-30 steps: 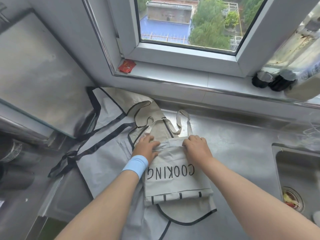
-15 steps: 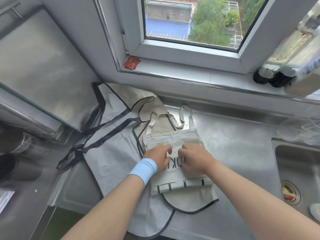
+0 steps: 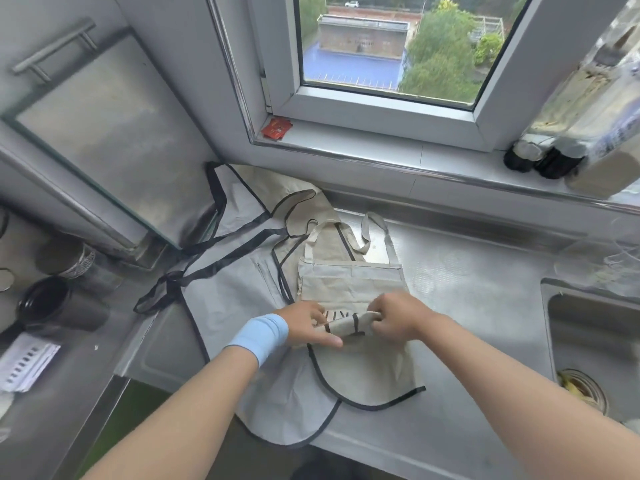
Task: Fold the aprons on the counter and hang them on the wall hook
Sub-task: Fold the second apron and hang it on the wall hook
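A beige apron (image 3: 349, 282) with black lettering lies partly folded on the steel counter (image 3: 467, 271), its neck strap toward the window. My left hand (image 3: 308, 325), blue band at the wrist, and my right hand (image 3: 398, 318) both grip its near folded edge, which is rolled up between them. Under it lie another beige apron (image 3: 367, 372) with black trim and a grey apron (image 3: 235, 299) with black ties spreading left. No wall hook shows.
A sink (image 3: 595, 334) with a drain strainer sits at the right. Dark bottles (image 3: 540, 157) stand on the window sill, and a red packet (image 3: 276, 128) lies at its left end. Metal cups (image 3: 52, 303) stand at the lower left below a steel cabinet.
Both hands slid from the apron's far edge toward me, then took hold of the near striped edge and lifted it into a roll, covering the lettering.
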`<action>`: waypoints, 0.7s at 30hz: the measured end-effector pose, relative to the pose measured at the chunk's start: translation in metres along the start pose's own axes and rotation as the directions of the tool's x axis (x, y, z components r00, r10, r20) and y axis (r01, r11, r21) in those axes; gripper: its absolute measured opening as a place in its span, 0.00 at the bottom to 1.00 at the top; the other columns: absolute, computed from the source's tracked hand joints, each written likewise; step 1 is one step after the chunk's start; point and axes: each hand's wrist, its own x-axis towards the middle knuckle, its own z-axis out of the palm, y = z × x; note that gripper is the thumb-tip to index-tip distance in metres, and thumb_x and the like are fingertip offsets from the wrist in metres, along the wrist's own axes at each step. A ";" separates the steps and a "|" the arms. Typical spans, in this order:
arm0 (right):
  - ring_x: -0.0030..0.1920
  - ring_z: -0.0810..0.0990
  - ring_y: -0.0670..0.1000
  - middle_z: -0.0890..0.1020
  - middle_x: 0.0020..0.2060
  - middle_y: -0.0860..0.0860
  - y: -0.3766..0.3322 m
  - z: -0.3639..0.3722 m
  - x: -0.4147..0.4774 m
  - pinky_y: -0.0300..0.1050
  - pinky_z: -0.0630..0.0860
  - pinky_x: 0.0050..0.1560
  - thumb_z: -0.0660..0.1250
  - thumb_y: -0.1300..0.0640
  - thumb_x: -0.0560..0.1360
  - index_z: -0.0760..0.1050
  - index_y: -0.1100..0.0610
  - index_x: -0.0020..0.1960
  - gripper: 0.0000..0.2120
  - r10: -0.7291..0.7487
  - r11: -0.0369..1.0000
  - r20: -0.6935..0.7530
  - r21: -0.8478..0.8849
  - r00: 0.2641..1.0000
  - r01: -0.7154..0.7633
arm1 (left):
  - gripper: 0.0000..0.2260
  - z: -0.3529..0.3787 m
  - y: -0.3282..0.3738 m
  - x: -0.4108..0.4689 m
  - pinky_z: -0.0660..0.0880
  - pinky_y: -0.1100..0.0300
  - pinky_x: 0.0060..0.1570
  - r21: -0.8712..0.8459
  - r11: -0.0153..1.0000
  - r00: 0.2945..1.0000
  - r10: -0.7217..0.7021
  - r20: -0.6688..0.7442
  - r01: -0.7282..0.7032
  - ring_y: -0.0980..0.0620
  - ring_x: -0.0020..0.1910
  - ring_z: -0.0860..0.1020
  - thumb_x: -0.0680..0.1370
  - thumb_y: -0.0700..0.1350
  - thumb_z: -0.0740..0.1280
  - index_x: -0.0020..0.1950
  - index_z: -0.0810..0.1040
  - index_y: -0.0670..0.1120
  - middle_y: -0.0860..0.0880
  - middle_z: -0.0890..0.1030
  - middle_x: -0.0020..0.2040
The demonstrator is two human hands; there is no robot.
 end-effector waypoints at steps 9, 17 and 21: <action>0.36 0.80 0.45 0.84 0.37 0.48 0.036 -0.019 -0.010 0.37 0.73 0.35 0.76 0.57 0.69 0.84 0.55 0.42 0.03 0.334 0.694 -0.134 0.705 0.933 -0.147 | 0.11 -0.001 -0.016 0.000 0.77 0.57 0.52 -0.528 0.847 0.931 -0.241 -0.276 0.062 0.53 0.45 0.82 0.69 0.53 0.73 0.46 0.84 0.49 0.53 0.84 0.43; 0.46 0.82 0.53 0.83 0.40 0.48 0.057 0.010 0.008 0.49 0.74 0.46 0.70 0.52 0.74 0.79 0.52 0.46 0.04 0.540 0.695 -0.224 0.662 0.811 -0.280 | 0.16 -0.005 -0.001 0.035 0.74 0.54 0.55 -0.540 0.834 0.808 -0.396 -0.438 0.116 0.44 0.55 0.78 0.77 0.57 0.65 0.56 0.75 0.46 0.48 0.81 0.54; 0.52 0.78 0.58 0.80 0.48 0.53 0.054 0.020 0.021 0.48 0.70 0.45 0.63 0.53 0.78 0.73 0.55 0.55 0.08 0.576 0.748 -0.229 0.534 0.784 -0.394 | 0.21 -0.004 0.015 0.045 0.71 0.52 0.56 -0.294 0.934 0.684 -0.350 -0.640 0.203 0.43 0.60 0.74 0.77 0.51 0.68 0.66 0.70 0.47 0.46 0.73 0.63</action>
